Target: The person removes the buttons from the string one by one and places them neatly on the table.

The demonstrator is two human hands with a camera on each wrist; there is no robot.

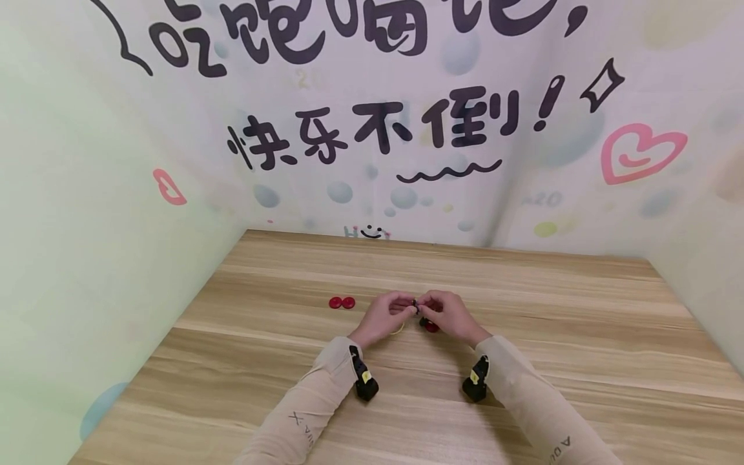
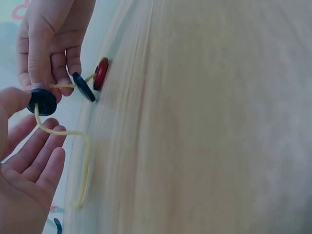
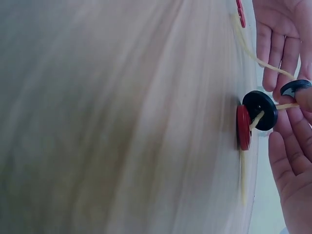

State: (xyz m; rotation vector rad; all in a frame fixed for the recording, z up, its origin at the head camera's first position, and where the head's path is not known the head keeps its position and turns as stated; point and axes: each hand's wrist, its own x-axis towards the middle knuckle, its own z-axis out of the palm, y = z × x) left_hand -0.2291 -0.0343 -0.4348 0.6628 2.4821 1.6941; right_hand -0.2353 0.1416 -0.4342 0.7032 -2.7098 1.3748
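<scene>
In the left wrist view, a round black button (image 2: 44, 103) with a yellow string (image 2: 87, 161) through it sits at the fingertips of both hands. My left hand (image 1: 379, 318) pinches this button at its edge with the thumb. Opposite it, my right hand (image 1: 452, 314) pinches the string right behind the button. Further along the string hang a second black button (image 3: 260, 110) and a red button (image 3: 243, 127), the red one standing on edge at the tabletop. The free end of the string droops in a curve from the held button.
Two red buttons (image 1: 341, 302) lie side by side on the wooden table (image 1: 279, 387), left of the hands. A printed cloth wall (image 1: 325, 213) rises behind the table's far edge. Each wrist wears a black camera, the left one (image 1: 366, 387) close over the tabletop.
</scene>
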